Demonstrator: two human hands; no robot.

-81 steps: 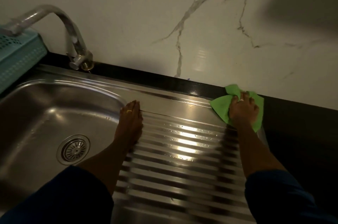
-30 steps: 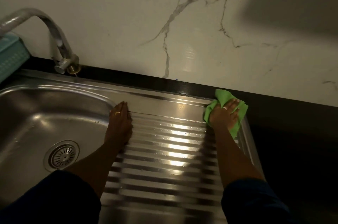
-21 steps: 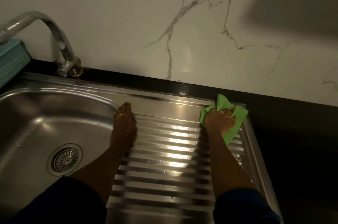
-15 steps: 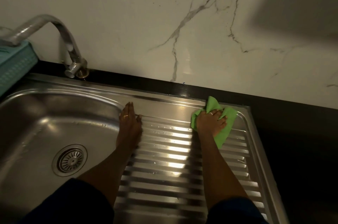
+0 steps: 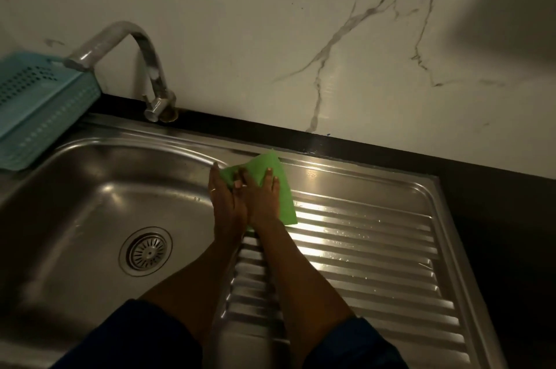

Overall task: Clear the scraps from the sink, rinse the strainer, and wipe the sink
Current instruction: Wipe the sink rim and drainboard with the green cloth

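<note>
My right grip (image 5: 261, 197), released flat, has slid the cloth (image 5: 284, 185) to frame centre. My left grip (image 5: 224, 203), released, meets it. Basin (image 5: 90, 203) likely next.

Your left sleeve (image 5: 129, 338) and right sleeve (image 5: 355, 344), at seven and five o'clock, are dark navy; forearms bare. A thin ring (image 5: 213, 190) sits on your left hand (image 5: 224, 200).

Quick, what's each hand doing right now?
Left hand: open, fingers straight, beside the green cleaning cloth.
Right hand: open, pressing the cloth flat.
</note>
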